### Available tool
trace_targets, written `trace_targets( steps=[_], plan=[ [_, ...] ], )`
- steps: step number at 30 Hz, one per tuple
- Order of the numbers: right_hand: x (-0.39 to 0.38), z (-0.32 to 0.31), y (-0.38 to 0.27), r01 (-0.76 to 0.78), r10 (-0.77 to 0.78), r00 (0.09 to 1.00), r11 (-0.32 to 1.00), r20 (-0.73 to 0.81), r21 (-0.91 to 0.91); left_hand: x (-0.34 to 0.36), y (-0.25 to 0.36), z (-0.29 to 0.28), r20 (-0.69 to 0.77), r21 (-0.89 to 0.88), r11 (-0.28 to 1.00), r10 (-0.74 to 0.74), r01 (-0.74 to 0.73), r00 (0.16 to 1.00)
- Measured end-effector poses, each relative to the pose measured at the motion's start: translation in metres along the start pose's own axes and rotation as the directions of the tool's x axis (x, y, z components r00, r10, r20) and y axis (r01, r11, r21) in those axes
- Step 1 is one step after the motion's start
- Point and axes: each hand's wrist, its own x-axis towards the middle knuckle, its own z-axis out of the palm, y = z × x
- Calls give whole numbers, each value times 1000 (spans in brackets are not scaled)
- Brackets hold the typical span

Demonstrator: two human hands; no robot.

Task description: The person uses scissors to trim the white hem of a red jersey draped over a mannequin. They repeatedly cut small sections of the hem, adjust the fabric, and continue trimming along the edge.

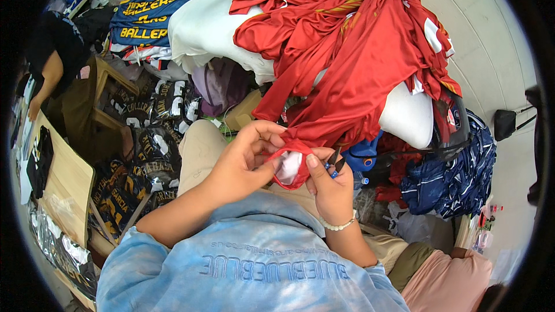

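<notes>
A glossy red garment (341, 92) hangs down toward my lap from a heap of the same red cloth. Its lower end is spread into a round opening, with a white inner side (290, 167) showing. My left hand (245, 159) pinches the left edge of this opening between thumb and fingers. On the opposite edge, my right hand (330, 188) grips the cloth with the thumb on top. Small thread snips (333, 164) with dark blades and blue parts are tucked in that same hand; its fingers partly cover them.
White padded supports (217, 26) lie under the red heap. A navy and yellow jersey (157, 14) hangs at the far left. Packed black jerseys (156, 150) pile up left of my knee, near another person's arm (49, 78). Navy striped garments (454, 173) bulge at the right. A person in pink (448, 280) is lower right.
</notes>
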Motion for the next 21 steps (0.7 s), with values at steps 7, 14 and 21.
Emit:
trace_targets(
  steps=[7, 14, 21],
  plan=[
    [3, -1, -3, 106, -105, 994, 994, 32, -32, 1, -3, -11, 88, 62, 973, -227, 222, 970],
    [8, -10, -15, 336, -261, 941, 808, 218, -484, 7, -4, -6, 238, 90, 964, -264, 250, 935],
    [32, -33, -5, 413, -279, 910, 547, 307, -728, 15, -8, -7, 152, -420, 824, -349, 380, 925]
  ],
)
